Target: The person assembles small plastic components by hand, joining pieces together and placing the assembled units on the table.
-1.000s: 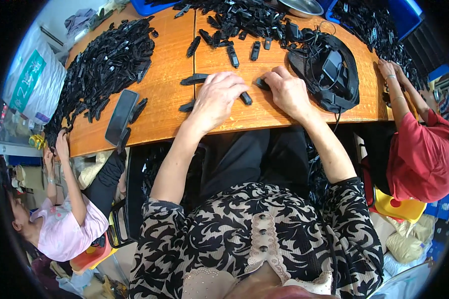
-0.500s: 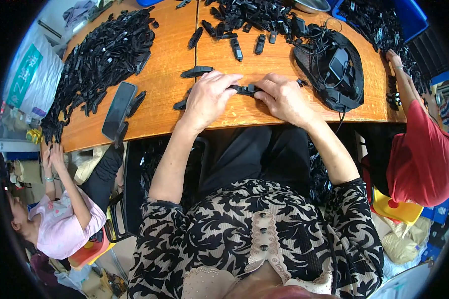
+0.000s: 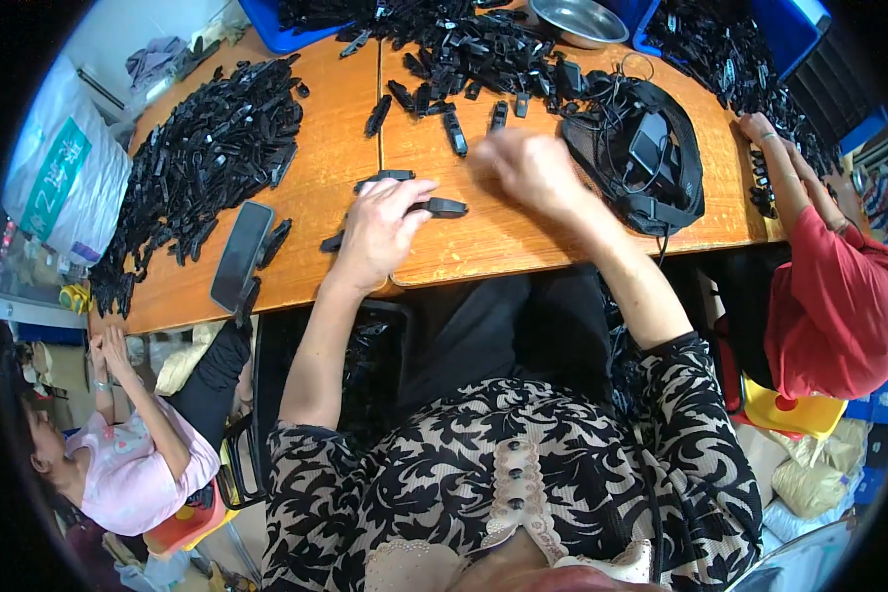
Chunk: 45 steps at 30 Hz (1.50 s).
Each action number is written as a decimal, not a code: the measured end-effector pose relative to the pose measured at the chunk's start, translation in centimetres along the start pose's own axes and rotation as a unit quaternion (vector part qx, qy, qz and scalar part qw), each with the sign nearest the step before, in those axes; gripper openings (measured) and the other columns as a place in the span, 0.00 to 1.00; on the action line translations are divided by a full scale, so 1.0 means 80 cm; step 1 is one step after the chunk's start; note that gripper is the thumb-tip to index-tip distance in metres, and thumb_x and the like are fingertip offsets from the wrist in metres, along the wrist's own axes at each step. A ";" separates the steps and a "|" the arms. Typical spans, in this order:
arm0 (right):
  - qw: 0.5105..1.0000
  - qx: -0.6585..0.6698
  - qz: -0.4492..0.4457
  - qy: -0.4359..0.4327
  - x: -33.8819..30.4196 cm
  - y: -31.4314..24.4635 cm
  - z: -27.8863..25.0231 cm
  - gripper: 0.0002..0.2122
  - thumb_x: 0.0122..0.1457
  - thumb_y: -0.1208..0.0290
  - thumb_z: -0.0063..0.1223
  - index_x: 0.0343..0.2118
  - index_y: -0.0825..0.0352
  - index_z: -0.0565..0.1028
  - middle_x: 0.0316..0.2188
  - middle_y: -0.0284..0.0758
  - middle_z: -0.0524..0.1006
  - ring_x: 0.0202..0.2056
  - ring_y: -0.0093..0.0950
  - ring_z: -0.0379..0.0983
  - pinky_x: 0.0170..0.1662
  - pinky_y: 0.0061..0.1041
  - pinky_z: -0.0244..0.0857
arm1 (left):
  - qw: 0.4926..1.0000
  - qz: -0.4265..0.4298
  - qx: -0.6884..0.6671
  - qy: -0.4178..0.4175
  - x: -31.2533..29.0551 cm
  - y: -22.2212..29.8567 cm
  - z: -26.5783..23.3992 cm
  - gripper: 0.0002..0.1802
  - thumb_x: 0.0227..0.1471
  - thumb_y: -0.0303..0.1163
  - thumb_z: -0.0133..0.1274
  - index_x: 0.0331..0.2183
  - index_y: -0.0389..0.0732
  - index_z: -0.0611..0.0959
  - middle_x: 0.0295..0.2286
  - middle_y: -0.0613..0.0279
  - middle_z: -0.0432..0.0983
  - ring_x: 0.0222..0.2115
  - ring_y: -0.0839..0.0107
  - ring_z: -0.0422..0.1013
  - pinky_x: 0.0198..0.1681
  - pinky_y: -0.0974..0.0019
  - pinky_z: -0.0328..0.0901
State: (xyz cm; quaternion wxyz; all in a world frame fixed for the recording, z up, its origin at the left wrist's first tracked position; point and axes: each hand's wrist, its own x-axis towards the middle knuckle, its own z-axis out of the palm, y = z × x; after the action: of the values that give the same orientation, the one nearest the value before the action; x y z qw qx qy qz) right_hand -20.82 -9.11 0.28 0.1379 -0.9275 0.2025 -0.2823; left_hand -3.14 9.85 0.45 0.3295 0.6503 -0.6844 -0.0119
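My left hand (image 3: 377,229) is over the near part of the wooden table, its thumb and fingers closed on a narrow black plastic piece (image 3: 442,207) that points to the right. Beside and partly under that hand lie other black pieces, one (image 3: 387,178) beyond it and one (image 3: 332,242) at its left. My right hand (image 3: 528,170) is smeared by motion, its fingers bent, near two loose black pieces (image 3: 454,134) at the far side. Whether it holds anything is not visible.
A large heap of black pieces (image 3: 232,128) covers the left, another heap (image 3: 464,49) the far middle. A black mesh bag with cables (image 3: 696,168) stands right of my right hand. A phone (image 3: 242,257), a metal bowl (image 3: 582,22) and blue bins (image 3: 794,35) surround. Two people work at either side.
My right hand has left the black piece both hands held and moved away toward the loose pieces. My left hand keeps the piece and has shifted slightly left and nearer.
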 end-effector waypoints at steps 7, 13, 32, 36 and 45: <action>0.972 -0.138 0.189 0.002 0.077 0.086 0.004 0.14 0.62 0.62 0.55 0.34 0.70 0.81 0.36 0.51 0.81 0.40 0.48 0.80 0.44 0.44 0.74 | 0.988 -0.126 -0.067 0.054 0.074 0.013 0.012 0.23 0.54 0.21 0.53 0.53 0.40 0.80 0.47 0.50 0.79 0.48 0.54 0.75 0.54 0.58 0.68; 0.984 -0.127 0.122 0.016 0.047 0.068 0.010 0.08 0.55 0.70 0.58 0.31 0.71 0.80 0.36 0.48 0.79 0.41 0.47 0.79 0.46 0.43 0.73 | 0.993 -0.082 0.063 0.054 0.121 -0.014 0.073 0.20 0.57 0.29 0.56 0.51 0.34 0.81 0.53 0.48 0.75 0.56 0.50 0.69 0.60 0.54 0.64; 0.994 0.109 -0.015 -0.001 -0.037 -0.007 0.001 0.11 0.51 0.72 0.66 0.38 0.68 0.83 0.36 0.42 0.80 0.42 0.43 0.78 0.45 0.38 0.71 | 0.970 -0.173 -0.172 0.007 0.032 0.013 0.027 0.23 0.47 0.16 0.62 0.48 0.36 0.83 0.39 0.51 0.83 0.41 0.66 0.80 0.46 0.65 0.73; 0.989 0.130 -0.056 -0.042 -0.031 -0.007 0.002 0.10 0.50 0.75 0.65 0.37 0.68 0.82 0.33 0.41 0.79 0.39 0.43 0.76 0.43 0.39 0.71 | 0.969 -0.171 -0.176 0.007 0.028 0.007 0.024 0.24 0.46 0.16 0.62 0.48 0.36 0.83 0.38 0.52 0.83 0.41 0.65 0.80 0.45 0.65 0.74; 0.982 0.135 -0.129 0.005 -0.021 -0.018 0.029 0.09 0.49 0.75 0.66 0.34 0.69 0.82 0.29 0.40 0.76 0.37 0.42 0.74 0.42 0.38 0.70 | 0.983 -0.125 -0.134 -0.005 0.032 0.009 0.022 0.22 0.48 0.21 0.61 0.48 0.37 0.81 0.36 0.54 0.83 0.42 0.61 0.78 0.51 0.58 0.70</action>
State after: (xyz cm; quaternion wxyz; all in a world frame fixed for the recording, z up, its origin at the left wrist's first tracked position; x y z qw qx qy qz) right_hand -20.36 -6.74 -1.81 0.2228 -0.9173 0.0421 -0.3273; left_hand -4.41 6.97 0.50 0.4060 0.6810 -0.5913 -0.1475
